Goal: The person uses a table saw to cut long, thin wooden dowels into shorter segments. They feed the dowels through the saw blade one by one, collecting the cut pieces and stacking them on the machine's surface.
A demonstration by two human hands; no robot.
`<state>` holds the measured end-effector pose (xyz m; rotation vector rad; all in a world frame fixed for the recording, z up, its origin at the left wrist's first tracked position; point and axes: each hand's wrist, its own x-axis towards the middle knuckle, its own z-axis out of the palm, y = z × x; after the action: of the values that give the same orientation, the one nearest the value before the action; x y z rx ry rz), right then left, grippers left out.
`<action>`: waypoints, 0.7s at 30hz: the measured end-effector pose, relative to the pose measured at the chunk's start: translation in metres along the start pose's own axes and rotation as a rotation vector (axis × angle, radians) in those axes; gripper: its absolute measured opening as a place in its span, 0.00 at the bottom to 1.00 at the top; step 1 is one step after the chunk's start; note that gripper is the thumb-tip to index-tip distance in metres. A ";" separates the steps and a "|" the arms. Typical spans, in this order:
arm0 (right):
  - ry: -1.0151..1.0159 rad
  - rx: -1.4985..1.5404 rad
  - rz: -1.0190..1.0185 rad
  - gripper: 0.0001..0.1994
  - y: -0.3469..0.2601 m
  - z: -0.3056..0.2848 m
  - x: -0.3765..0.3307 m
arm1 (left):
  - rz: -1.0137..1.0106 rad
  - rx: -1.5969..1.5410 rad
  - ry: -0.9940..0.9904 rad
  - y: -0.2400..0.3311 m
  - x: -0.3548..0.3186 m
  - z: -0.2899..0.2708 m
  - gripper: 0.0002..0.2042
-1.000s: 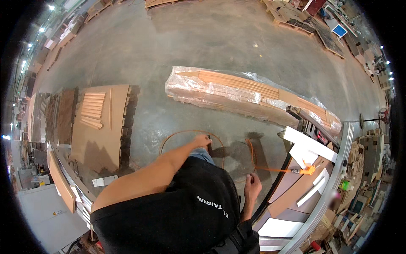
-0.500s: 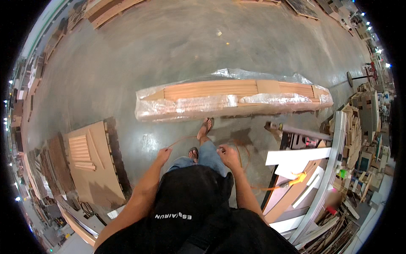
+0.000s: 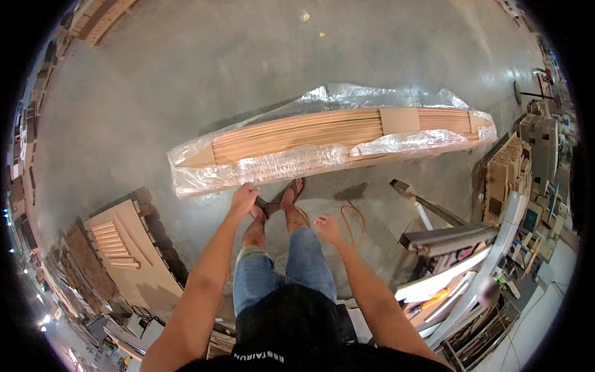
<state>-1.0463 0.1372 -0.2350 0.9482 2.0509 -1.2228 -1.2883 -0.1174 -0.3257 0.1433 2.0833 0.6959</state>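
Note:
A long bundle of wooden strips (image 3: 297, 131), wrapped in clear plastic film with cardboard pieces, lies across the floor before my feet. My left hand (image 3: 245, 199) is closed at the near edge of its left half; whatever lies in its fingers is hidden. To the right of my knees, my right hand (image 3: 327, 228) is closed, held apart from the bundle. A thin orange strap (image 3: 362, 218) loops beside that hand and seems to run into it. A short curve of it shows near my right foot.
A board with loose wooden strips (image 3: 124, 248) lies on a pallet at left. On the right, a metal-edged rack (image 3: 509, 214) holds panels, with a beam (image 3: 449, 239) jutting toward me. A yellow tool (image 3: 437, 296) lies among the panels. Stacked boards (image 3: 505, 177) stand beyond.
I have moved closer to the bundle's left part and bent lower. My left hand has reached forward to its near edge. The orange strap no longer shows stretching from the left hand.

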 end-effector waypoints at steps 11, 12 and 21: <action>0.203 -0.075 -0.031 0.18 0.020 0.036 0.246 | 0.234 0.593 0.022 0.025 0.160 0.075 0.28; 0.335 -0.028 -0.085 0.16 0.051 0.048 0.268 | 0.279 0.594 -0.014 0.022 0.162 0.088 0.24; 0.185 -0.494 -0.393 0.20 -0.007 0.044 0.337 | 0.267 0.548 -0.176 -0.071 0.063 0.141 0.15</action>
<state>-1.2453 0.1909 -0.5049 0.4497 2.6048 -0.7522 -1.2013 -0.0952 -0.4699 0.7724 2.0527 0.2352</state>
